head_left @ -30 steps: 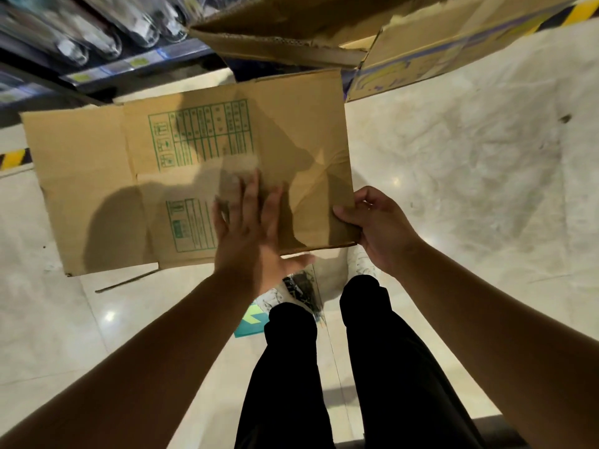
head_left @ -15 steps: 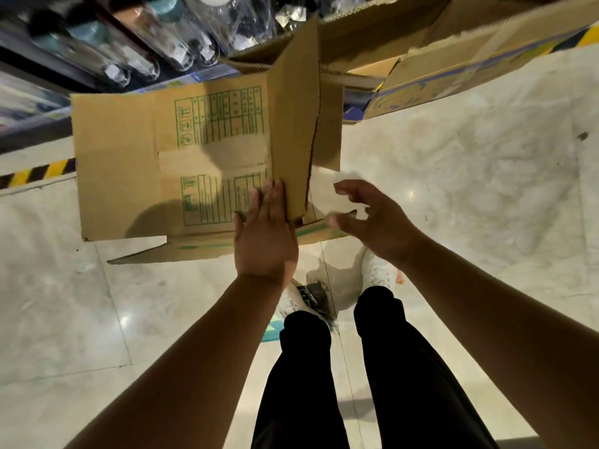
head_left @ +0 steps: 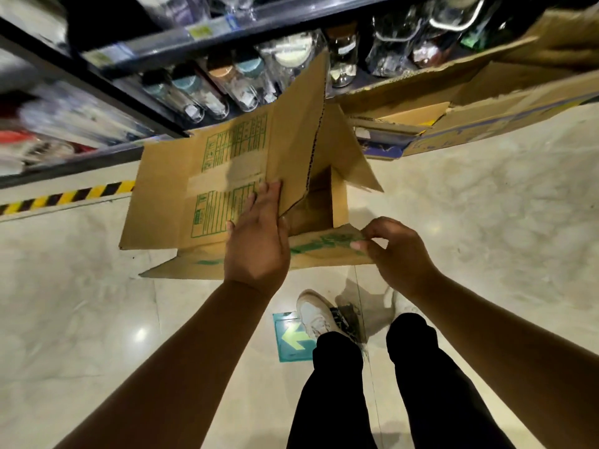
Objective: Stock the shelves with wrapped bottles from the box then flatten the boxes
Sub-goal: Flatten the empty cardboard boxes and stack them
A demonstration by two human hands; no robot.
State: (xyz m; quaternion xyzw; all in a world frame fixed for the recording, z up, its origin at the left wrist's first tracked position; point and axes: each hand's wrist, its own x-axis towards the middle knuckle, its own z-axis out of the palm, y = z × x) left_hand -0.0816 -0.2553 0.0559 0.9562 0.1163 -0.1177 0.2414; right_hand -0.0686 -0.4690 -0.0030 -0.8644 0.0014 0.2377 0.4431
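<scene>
1. The right hand (head_left: 397, 254) is pinching the near flap (head_left: 324, 251) of the cardboard box (head_left: 227, 170). Thumb and fingertips are closing together on the flap's right end, so this grip is clamped on the board edge. I judge it is there to steer the flap and stop the box swinging.
2. The left hand (head_left: 256, 238) is lying on the printed panel (head_left: 223, 205) with its fingers straight and side by side. That grip is apart, pressing rather than holding. The fingertips are reaching the crease where an upright panel (head_left: 298, 131) is rising, which looks like bracing the flat side while the crease is worked.
3. The box is hanging in the air in front of the person's legs, above the floor (head_left: 486, 254), and is only half collapsed. The printed panel is lying nearly flat, the upright panel is standing on edge, and a small hollow is gaping between them. No bottle is showing inside, so the flattening step seems to be under way. The upright panel may spring back unless it is pushed over.
4. Just behind the box, wrapped bottles (head_left: 246, 89) are sitting in a row on the shelf (head_left: 207, 27) — stocking there looks largely done.
5. To the right a second box (head_left: 505, 89) is waiting open against the shelf. Whether it is empty I cannot tell.
6. On the floor a hazard stripe (head_left: 64, 196) is running along the shelf base, and a green arrow sticker (head_left: 291, 338) is lying beside a white shoe (head_left: 316, 314).
</scene>
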